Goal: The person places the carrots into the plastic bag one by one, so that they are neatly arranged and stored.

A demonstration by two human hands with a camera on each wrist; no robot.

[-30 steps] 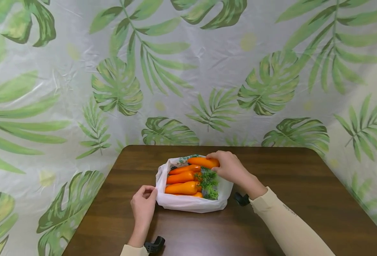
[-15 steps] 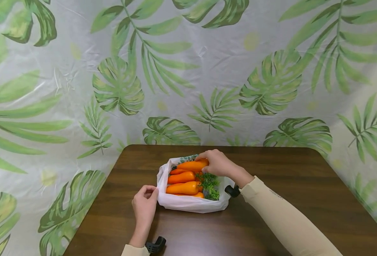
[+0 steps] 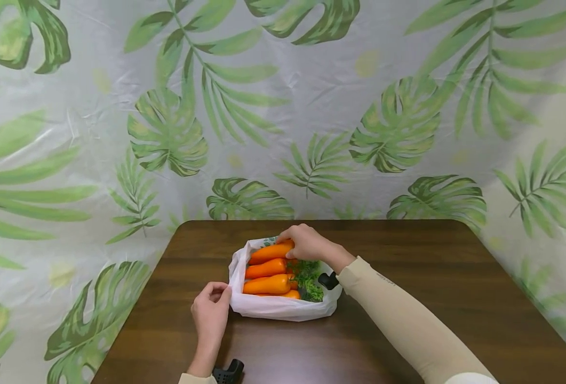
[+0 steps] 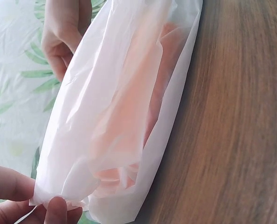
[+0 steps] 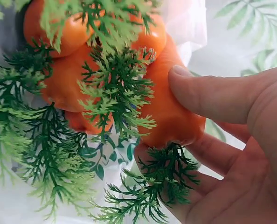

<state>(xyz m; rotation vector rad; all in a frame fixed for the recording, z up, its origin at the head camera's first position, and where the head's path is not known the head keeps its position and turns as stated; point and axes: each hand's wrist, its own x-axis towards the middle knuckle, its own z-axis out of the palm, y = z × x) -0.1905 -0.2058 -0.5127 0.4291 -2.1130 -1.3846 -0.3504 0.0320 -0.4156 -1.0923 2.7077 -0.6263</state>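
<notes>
A white plastic bag (image 3: 283,310) lies on its side with its opening rolled wide, holding several orange carrots (image 3: 265,285) with feathery green tops (image 3: 311,288). At its left edge my left hand (image 3: 210,308) pinches the rim between thumb and fingers; the left wrist view shows the folded plastic (image 4: 82,140) in those fingertips. Along the bag's far side, my right hand (image 3: 308,246) grips the top end of one carrot (image 3: 267,253). Seen from the right wrist, thumb and fingers wrap around that carrot (image 5: 169,109), its greens (image 5: 171,175) hanging near the palm.
The bag stands on a dark brown wooden table (image 3: 407,277), near its far middle. A leaf-patterned curtain (image 3: 244,122) hangs behind the table's back edge. Dark camera mounts sit on both wrists, the right one (image 3: 328,280) over the bag's right part.
My right hand has moved left with the carrot, bringing it in from the bag's far right to lie alongside the other carrots. My left hand stays at the rim.
</notes>
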